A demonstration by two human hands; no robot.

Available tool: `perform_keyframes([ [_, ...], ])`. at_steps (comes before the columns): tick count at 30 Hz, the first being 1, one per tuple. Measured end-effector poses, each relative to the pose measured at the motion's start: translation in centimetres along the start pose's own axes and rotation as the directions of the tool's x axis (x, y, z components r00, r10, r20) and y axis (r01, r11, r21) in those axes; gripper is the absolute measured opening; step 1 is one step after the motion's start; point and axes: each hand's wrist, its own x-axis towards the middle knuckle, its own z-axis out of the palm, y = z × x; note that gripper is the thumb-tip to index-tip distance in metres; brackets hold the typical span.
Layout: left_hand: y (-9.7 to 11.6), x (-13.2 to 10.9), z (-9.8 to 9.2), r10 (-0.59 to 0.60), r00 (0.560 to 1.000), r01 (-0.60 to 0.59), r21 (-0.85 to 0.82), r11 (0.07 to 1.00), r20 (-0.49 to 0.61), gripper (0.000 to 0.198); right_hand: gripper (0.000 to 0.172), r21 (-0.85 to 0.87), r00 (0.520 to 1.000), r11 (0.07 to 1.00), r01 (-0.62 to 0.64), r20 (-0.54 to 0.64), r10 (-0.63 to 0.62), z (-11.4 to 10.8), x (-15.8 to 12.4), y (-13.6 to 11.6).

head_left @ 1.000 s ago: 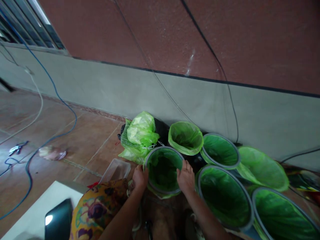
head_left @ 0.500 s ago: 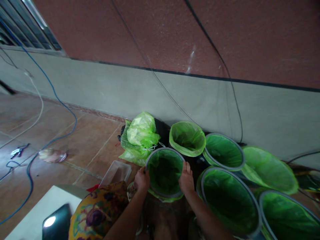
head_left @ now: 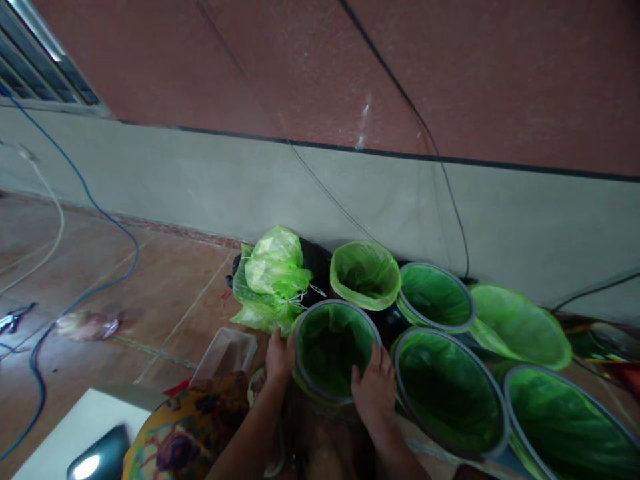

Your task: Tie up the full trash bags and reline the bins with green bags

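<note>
Close in front of me stands a round trash bin (head_left: 337, 303) with a grey rim ring and a green plastic bag lining it. Just left of its rim is my left hand (head_left: 279, 360), open, with the fingers stretched forward. Over the near right side of the rim lies my right hand (head_left: 375, 387), its thumb inside and apart from the stretched fingers. Behind the left hand sits a knotted green plastic bag (head_left: 275, 267) with loose ends. A lined bin without a visible ring (head_left: 365, 273) stands behind the one between my hands.
Several more lined bins, among them a ringed bin (head_left: 453, 393), crowd the right side. A clear plastic tub (head_left: 227, 357) lies on the tiles at left. Nearer are a white surface (head_left: 65, 433) with a dark phone-like object (head_left: 100, 453), and a blue cable (head_left: 105, 287) crosses the floor.
My left hand has let go of the bin's rim and straightened its fingers. The right hand has loosened, its thumb now over the rim's inside. The view has shifted slightly right.
</note>
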Motion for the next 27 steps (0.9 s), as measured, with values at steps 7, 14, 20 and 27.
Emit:
perform_keyframes([
  [7, 1.3, -1.4, 2.4, 0.069, 0.991, -0.071, 0.015, 0.997, 0.118, 0.05, 0.064, -0.005, 0.999, 1.0, 0.03, 0.041, -0.03, 2.4, 7.3, 0.5],
  [14, 1.3, -0.2, 3.9, 0.045, 0.995, -0.051, 0.066, 0.996, 0.09, 0.049, 0.064, 0.017, 0.998, 0.998, 0.056, -0.016, -0.056, 5.9, 6.3, 2.2],
  [20, 1.0, -0.3, 4.8, 0.064, 0.997, -0.068, 0.113, 0.991, 0.045, 0.049, 0.064, 0.038, 0.999, 0.999, 0.01, -0.043, -0.008, 5.5, 6.8, 1.9],
  [27, 1.6, 1.8, 0.5, 0.052, 0.98, -0.096, 0.23, 0.968, 0.19, 0.046, 0.065, 0.026, 0.995, 1.0, -0.012, 0.1, 0.009, 3.4, 1.2, 1.2],
])
